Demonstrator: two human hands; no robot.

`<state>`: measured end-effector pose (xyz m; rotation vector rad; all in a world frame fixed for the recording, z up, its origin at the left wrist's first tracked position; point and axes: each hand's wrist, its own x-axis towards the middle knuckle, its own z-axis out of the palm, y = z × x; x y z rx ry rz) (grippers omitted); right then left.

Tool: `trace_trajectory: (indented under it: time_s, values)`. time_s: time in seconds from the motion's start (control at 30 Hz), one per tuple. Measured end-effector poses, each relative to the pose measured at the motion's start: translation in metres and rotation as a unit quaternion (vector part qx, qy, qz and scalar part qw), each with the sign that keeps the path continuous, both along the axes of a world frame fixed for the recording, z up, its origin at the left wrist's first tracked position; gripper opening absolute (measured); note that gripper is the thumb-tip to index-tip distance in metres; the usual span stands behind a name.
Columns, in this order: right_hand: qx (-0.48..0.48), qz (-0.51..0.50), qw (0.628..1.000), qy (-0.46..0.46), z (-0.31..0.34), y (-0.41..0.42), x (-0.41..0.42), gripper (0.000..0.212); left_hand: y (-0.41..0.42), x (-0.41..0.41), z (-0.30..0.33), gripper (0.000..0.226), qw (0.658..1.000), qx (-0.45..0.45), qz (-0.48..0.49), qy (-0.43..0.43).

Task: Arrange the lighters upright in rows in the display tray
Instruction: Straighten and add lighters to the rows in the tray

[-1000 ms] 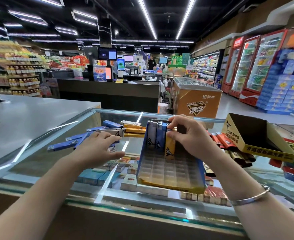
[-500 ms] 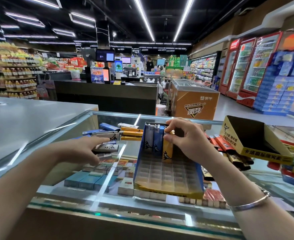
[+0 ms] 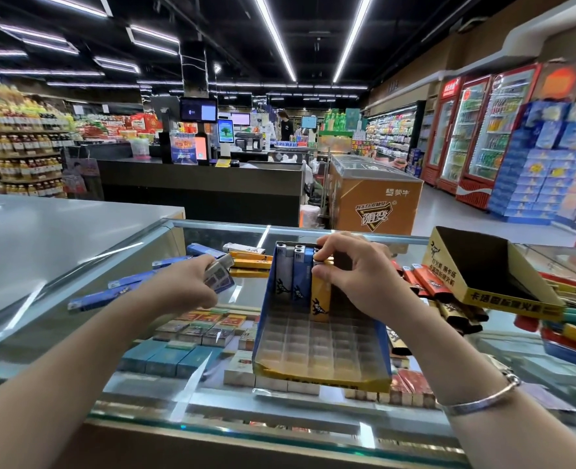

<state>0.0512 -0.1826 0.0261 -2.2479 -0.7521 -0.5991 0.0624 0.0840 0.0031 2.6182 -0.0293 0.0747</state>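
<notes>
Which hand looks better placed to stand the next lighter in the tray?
Probably the left hand: it already grips a grey lighter just beside the display tray. The right hand is busy pinching the yellow lighter in the back row.

So the surface here is a glass-topped display counter (image 3: 246,394), with cigarette packs visible underneath through the glass. Sitting on it is the blue and yellow display tray (image 3: 323,377) with its gridded floor, roughly in the middle. To the left there's a loose scatter of lighters lying flat: blue lighters (image 3: 110,294) nearer the edge, a couple of yellow lighters (image 3: 251,264) and a white lighter (image 3: 242,247) further back. On the right an empty yellow carton (image 3: 503,301) rests tilted on a heap of red and dark lighters (image 3: 428,280).
</notes>
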Motion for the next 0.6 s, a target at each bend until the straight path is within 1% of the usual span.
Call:
trace_trajectory:
  time_s: [0.07,0.1,0.13,0.17,0.23,0.3,0.33,0.37,0.4,0.43,0.47,0.53,0.6]
  values:
    - [-0.002,-0.001,1.0,0.001,0.001,0.0,-0.001,0.012,-0.005,0.001,0.001,0.036,0.996,-0.08,-0.013,-0.023]
    - [-0.003,-0.001,1.0,0.002,0.001,0.0,-0.001,0.011,-0.009,0.001,0.004,0.035,0.989,-0.141,-0.016,-0.034]
    - [-0.005,-0.002,1.0,0.003,0.001,0.0,-0.001,0.01,-0.013,0.001,0.009,0.034,0.976,-0.214,-0.016,-0.043]
    - [-0.006,-0.003,1.0,0.005,0.002,0.0,-0.001,0.01,-0.018,0.0,0.015,0.034,0.954,-0.295,-0.018,-0.05]
    - [-0.009,-0.001,1.0,0.011,0.002,0.001,-0.002,0.009,-0.03,-0.002,0.031,0.036,0.889,-0.452,-0.054,-0.055]
    - [-0.01,-0.009,1.0,0.003,0.003,0.001,-0.002,0.009,-0.047,-0.004,0.044,0.044,0.803,-0.579,-0.124,-0.066]
    - [-0.006,-0.015,1.0,-0.004,0.003,0.001,-0.002,0.01,-0.057,-0.004,0.048,0.046,0.763,-0.625,-0.151,-0.074]
    - [-0.004,-0.021,1.0,-0.013,0.003,0.001,-0.003,0.01,-0.067,-0.005,0.05,0.047,0.731,-0.656,-0.169,-0.082]
    - [-0.005,-0.026,0.999,-0.024,0.002,0.002,-0.003,0.011,-0.078,-0.006,0.051,0.047,0.708,-0.677,-0.179,-0.09]
    - [-0.01,-0.031,0.999,-0.041,0.002,0.002,-0.004,0.012,-0.089,-0.007,0.049,0.048,0.694,-0.689,-0.185,-0.096]
    - [-0.013,-0.031,0.997,-0.064,0.001,0.003,-0.005,0.016,-0.097,-0.008,0.047,0.049,0.685,-0.696,-0.188,-0.103]
    - [0.005,-0.017,0.995,-0.096,0.001,0.006,-0.008,0.027,-0.108,-0.01,0.041,0.053,0.682,-0.698,-0.184,-0.117]
    - [0.043,0.007,0.996,-0.074,0.003,0.01,-0.013,0.035,-0.111,-0.012,0.036,0.055,0.682,-0.698,-0.174,-0.128]
